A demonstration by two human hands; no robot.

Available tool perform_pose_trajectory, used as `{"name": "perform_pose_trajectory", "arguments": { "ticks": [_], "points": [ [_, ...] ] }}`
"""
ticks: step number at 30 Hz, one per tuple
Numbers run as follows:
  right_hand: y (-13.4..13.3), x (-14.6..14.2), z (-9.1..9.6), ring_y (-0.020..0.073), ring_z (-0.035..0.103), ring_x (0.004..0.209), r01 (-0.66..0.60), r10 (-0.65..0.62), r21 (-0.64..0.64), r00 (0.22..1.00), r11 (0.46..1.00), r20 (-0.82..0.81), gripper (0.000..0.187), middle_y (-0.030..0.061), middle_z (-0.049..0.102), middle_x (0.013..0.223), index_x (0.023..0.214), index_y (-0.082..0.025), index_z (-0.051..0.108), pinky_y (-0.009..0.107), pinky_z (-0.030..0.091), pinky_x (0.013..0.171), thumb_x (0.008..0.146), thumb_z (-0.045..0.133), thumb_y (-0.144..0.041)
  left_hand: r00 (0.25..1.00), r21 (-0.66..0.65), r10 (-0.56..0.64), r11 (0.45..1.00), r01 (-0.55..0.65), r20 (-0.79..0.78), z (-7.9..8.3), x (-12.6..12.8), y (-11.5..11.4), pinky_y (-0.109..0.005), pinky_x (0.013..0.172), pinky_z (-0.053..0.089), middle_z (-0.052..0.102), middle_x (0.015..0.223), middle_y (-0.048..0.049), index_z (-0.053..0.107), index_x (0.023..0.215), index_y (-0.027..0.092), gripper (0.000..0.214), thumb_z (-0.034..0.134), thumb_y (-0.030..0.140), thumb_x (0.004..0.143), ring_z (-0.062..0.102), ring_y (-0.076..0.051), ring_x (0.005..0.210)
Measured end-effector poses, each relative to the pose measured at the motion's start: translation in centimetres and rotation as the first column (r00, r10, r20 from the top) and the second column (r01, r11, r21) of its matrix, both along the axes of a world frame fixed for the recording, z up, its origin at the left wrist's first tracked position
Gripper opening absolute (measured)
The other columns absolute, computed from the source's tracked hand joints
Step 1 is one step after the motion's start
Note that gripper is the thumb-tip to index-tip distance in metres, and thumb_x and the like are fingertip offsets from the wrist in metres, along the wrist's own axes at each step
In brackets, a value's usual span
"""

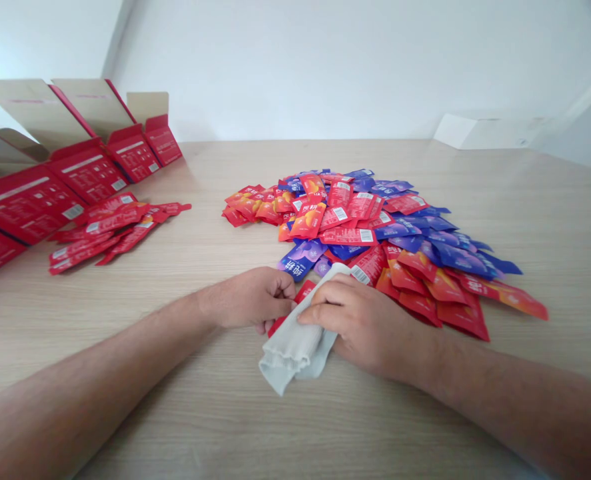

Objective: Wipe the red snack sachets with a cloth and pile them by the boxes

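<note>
While the broad pale wooden table (295, 433) carries a heap of red, orange and blue foil sachets (370, 227) just beyond the hands and open red cardboard boxes (75, 173) at far left, both hands meet at its near middle. The left hand (248, 298), curled, pinches a slim red sachet (305, 291) lying between them, long axis near-left to far-right; the right hand (362, 320), fingers bent, presses a pale ribbed cloth (292, 353) over it.
</note>
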State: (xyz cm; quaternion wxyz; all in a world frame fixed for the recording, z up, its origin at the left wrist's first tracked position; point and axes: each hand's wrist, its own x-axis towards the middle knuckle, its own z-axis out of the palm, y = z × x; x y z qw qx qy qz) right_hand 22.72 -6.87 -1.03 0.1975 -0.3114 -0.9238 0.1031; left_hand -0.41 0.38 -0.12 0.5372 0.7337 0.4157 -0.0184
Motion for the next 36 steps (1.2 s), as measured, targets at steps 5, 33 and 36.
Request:
{"name": "perform_pose_trajectory", "arguments": {
  "ticks": [5,33,36],
  "points": [
    [-0.02,0.01,0.0,0.0251,0.057,0.102,-0.075,0.074,0.001,0.997,0.997,0.031,0.028,0.0079,0.068,0.107,0.118,-0.02,0.074,0.041,0.049,0.091,0.092,0.068,-0.014,1.0,0.033,0.001,0.999,-0.001,0.008,0.02,-0.04,0.07,-0.019,0.046,0.048,0.059,0.06,0.0053,0.058,0.083,0.02,0.016,0.062,0.036,0.086,0.061,-0.012,0.052],
    [-0.05,0.04,0.11,0.0251,0.057,0.103,-0.014,0.014,0.001,0.999,1.0,0.033,0.027,0.0083,0.068,0.107,0.116,-0.018,0.073,0.04,0.049,0.091,0.09,0.068,-0.011,1.0,0.013,-0.014,1.0,0.014,0.005,-0.03,-0.06,0.09,-0.019,0.048,0.049,0.06,0.061,0.0053,0.057,0.084,0.02,0.014,0.06,0.033,0.088,0.06,-0.011,0.052],
    [-0.02,0.0,0.09,0.0251,0.057,0.102,-0.069,0.069,0.005,0.997,0.998,0.047,0.023,0.0079,0.068,0.106,0.115,-0.019,0.074,0.04,0.049,0.09,0.093,0.067,-0.014,1.0,0.027,-0.012,1.0,0.012,-0.003,0.1,-0.02,0.11,-0.019,0.047,0.049,0.059,0.06,0.0053,0.057,0.084,0.02,0.014,0.06,0.033,0.088,0.06,-0.011,0.052]
  ]
}}
